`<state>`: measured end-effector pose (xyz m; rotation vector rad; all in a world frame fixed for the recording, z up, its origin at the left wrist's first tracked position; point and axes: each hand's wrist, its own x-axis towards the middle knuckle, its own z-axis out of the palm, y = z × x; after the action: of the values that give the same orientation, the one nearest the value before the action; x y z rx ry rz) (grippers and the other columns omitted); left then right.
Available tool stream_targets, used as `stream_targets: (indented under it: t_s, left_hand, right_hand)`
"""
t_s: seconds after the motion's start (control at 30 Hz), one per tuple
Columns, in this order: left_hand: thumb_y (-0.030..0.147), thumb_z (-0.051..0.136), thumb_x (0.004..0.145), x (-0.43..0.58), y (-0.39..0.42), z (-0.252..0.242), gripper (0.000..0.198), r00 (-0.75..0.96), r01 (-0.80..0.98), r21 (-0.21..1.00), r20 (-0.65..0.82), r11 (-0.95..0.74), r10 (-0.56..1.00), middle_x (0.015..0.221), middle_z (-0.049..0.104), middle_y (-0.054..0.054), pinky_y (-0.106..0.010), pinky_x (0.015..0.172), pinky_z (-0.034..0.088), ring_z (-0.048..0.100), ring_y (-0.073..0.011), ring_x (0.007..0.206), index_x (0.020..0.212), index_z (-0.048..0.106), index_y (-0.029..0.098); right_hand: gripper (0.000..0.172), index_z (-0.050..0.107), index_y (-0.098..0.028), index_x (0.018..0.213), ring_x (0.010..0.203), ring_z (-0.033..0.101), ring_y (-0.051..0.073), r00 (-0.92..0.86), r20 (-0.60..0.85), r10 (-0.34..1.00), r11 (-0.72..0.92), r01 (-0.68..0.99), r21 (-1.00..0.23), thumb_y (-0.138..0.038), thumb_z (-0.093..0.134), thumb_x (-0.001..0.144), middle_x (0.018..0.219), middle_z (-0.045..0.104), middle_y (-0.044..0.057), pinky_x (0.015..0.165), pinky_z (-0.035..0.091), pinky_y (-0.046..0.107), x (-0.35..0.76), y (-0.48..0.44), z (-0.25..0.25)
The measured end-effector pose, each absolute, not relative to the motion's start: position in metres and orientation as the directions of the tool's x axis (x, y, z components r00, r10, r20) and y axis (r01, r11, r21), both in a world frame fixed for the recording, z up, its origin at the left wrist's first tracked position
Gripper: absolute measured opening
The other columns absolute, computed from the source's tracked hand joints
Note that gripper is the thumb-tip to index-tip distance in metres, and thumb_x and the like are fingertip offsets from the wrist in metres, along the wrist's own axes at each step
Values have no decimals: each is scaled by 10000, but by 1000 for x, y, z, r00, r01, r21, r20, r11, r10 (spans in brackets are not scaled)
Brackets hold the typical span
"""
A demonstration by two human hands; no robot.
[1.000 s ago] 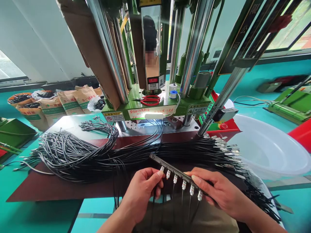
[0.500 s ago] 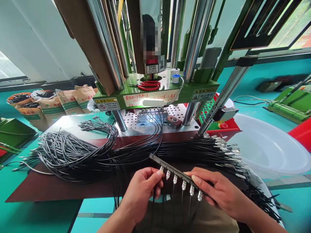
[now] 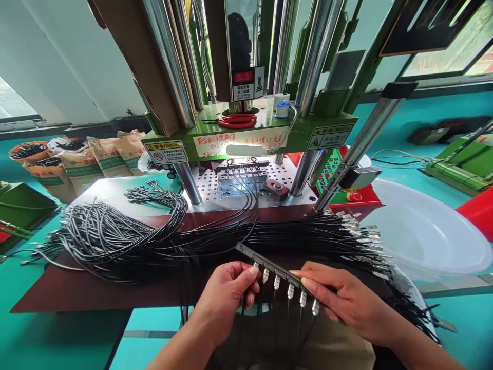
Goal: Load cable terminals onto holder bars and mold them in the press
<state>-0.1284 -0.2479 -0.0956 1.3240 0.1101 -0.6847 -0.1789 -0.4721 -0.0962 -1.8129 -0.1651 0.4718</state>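
Note:
A narrow metal bar (image 3: 269,264) marked "B" slants across in front of me, with several silver cable connectors (image 3: 290,292) seated along its lower edge and black cables hanging from them. My right hand (image 3: 342,295) grips the bar near its right end, thumb on top. At the leftmost connector, my left hand (image 3: 233,288) is closed, thumb and fingers pinching that cable connector against the bar. Behind, a second loaded bar (image 3: 242,167) lies on a metal block (image 3: 242,181) in the press, its cables running toward me.
A large bundle of black cables (image 3: 115,241) spreads over the brown board (image 3: 77,293). The green press (image 3: 300,133) stands beyond, with red-handled pliers (image 3: 236,121) on its plate. To the right are a white tub (image 3: 435,226) and a red emergency button (image 3: 354,197). Paper sacks (image 3: 82,167) stand at left.
The head view has shifted slightly, so the press plate and its labels look a little different. Both hands keep nearly the same grip on the bar and connector.

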Motion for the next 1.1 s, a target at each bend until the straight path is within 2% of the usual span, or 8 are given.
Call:
stream_targets:
  t_s: [0.1,0.2,0.27,0.5,0.63,0.77,0.93,1.1]
  left_hand:
    - [399,635,783,-127,-244,-92,305,781,520,854,-462,29,-421,684,567,-20,-196,488,369,466,-58,493,769,579,100]
    - [439,621,789,-125,-227,-76,330,794,383,891,-453,-245,-405,725,617,-49,-237,582,450,573,-122,613,810,622,110]
    - [463,611,794,-120,-211,-55,344,830,262,879,-416,-399,-372,669,619,-42,-238,583,452,579,-135,616,802,635,120]
    - [396,626,803,-49,-205,9,251,941,-89,933,-36,-348,-335,722,637,-20,-224,685,444,583,-131,715,812,641,146]
    - [323,818,598,17,-250,-10,312,916,279,915,-344,-289,-205,564,538,10,-228,652,441,583,-177,748,666,569,147]
    - [207,740,713,55,-290,-45,210,775,503,834,-552,-227,-309,607,591,-72,-315,648,508,629,-225,725,685,563,98]
    - [91,558,848,63,-303,-78,114,648,654,754,-599,-59,-471,691,626,-104,-313,703,563,663,-180,698,742,576,52]
    - [14,506,851,67,-300,-95,99,635,693,717,-560,71,-532,727,656,-108,-321,738,578,682,-183,718,799,587,36]
  right_hand:
    - [364,618,-246,1186,595,449,74,912,-233,337,-316,-123,-941,-452,491,914,840,493,8,475,378,182,-177,-474,-95]
    - [436,620,-224,1187,739,549,124,925,-238,296,-350,-127,-928,-426,664,803,898,607,21,649,453,213,-173,-481,-94]
    - [463,629,-209,1171,709,565,137,920,-293,260,-392,-176,-903,-450,680,778,842,634,18,629,457,229,-169,-486,-94]
    - [325,710,-226,1028,812,577,156,868,-200,455,-475,47,-879,-467,620,829,864,631,18,725,430,250,-150,-485,-83]
    - [310,717,-214,958,769,560,141,836,-134,533,-534,210,-819,-461,548,881,852,589,22,689,410,251,-141,-470,-74]
    - [207,691,-198,852,834,542,142,876,-85,476,-666,295,-685,-325,537,903,932,547,26,748,400,256,-138,-454,-74]
    - [170,689,-221,931,878,530,170,909,-60,412,-757,304,-578,-257,525,901,943,566,38,762,404,282,-145,-451,-83]
    - [196,700,-239,975,817,558,162,936,68,345,-625,283,-728,-356,588,866,869,614,25,754,431,278,-104,-457,-60]
